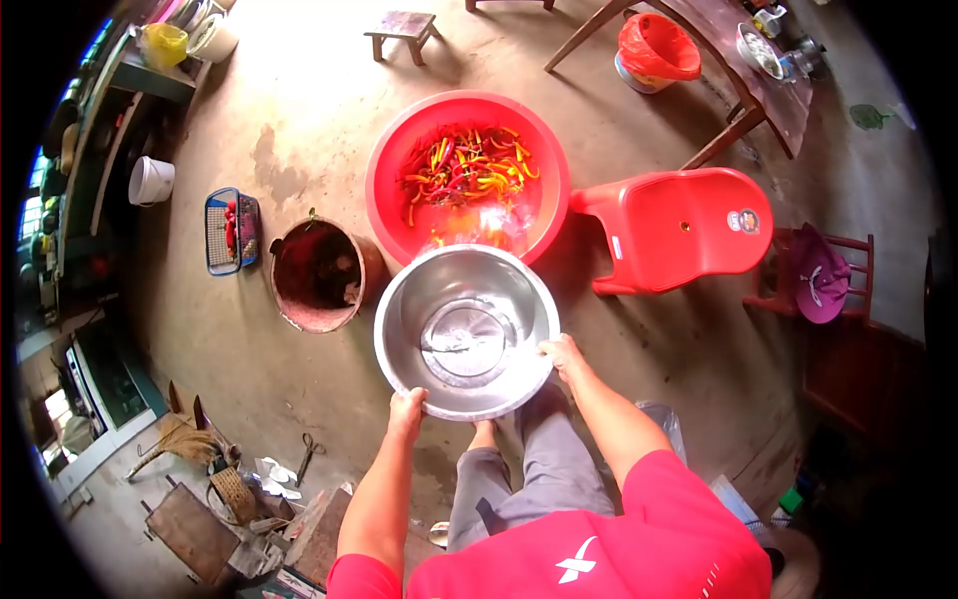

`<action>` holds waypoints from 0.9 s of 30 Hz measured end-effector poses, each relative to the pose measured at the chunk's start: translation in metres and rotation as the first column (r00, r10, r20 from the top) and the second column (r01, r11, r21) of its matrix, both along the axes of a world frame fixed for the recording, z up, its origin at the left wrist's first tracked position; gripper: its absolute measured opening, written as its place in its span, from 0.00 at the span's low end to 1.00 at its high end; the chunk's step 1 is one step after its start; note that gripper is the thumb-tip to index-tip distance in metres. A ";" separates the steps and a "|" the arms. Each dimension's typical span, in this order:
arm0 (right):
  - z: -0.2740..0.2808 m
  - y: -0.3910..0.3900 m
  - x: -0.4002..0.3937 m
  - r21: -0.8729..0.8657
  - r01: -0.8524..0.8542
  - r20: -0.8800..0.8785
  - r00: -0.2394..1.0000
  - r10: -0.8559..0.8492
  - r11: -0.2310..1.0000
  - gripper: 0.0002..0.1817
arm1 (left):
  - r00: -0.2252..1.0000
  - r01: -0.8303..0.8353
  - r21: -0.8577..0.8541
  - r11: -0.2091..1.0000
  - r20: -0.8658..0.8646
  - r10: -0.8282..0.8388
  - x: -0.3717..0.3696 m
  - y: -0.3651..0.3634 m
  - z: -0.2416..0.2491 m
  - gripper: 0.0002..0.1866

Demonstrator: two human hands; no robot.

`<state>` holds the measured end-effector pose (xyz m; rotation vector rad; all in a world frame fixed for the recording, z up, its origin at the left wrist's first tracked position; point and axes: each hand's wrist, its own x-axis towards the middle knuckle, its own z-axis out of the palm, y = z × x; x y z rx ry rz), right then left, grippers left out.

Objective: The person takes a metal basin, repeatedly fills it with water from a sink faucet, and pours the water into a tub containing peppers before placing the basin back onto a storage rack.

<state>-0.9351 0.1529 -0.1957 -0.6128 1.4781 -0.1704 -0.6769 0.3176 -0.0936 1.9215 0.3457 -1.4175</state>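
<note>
I hold a shiny steel bowl (465, 329) out in front of me with both hands. My left hand (406, 411) grips its near rim on the left, and my right hand (562, 356) grips the rim on the right. The bowl looks empty and tips toward a big red basin (389, 180) on the floor just beyond it. That basin holds water and several red, orange and yellow chili peppers (467, 175).
A dark round bucket (319, 275) stands left of the bowl, a red plastic stool (679, 228) to its right. A blue basket (230, 230), white bucket (151, 180), wooden stool (402, 30), table (738, 60) and red-bagged bin (654, 50) stand farther off. Scissors (307, 454) lie near my left.
</note>
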 end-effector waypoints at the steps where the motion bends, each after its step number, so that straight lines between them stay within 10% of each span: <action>1: 0.003 -0.004 0.005 -0.002 -0.007 -0.025 1.000 0.007 1.000 0.11 | 1.000 -0.030 0.003 1.000 -0.009 0.030 0.001 0.000 -0.002 0.08; 16: 0.028 -0.061 0.035 0.248 -0.137 0.031 0.991 0.133 0.959 0.07 | 0.997 0.050 0.076 0.996 -0.065 -0.045 0.038 -0.067 0.035 0.09; 27: 0.046 -0.075 0.061 0.629 -0.106 0.210 0.977 -0.037 0.770 0.20 | 0.759 0.335 0.016 0.942 0.588 -0.280 0.061 -0.149 0.097 0.31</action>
